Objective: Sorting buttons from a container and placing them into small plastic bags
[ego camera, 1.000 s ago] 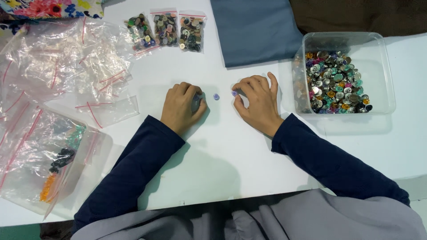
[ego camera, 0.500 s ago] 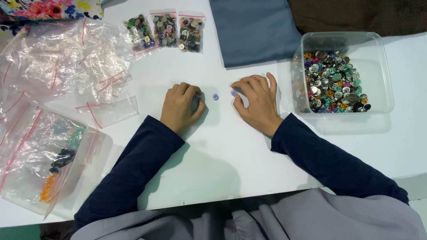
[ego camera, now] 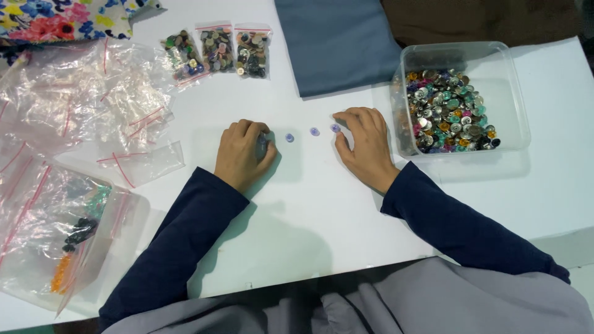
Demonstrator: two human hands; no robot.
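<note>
We log: left hand curled shut, right hand open touching a purple button; button tub, empty bags flanking.

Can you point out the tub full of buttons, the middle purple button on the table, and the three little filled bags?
clear plastic tub (ego camera: 520, 93), head view, on its bare right wall.
middle purple button (ego camera: 314, 132), head view, on its centre.
three small bags of buttons (ego camera: 218, 49), head view, on the middle bag.

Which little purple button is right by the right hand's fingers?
The rightmost purple button, touching the right hand fingertips. The middle button lies alone, and the left button sits beside the left hand.
</note>
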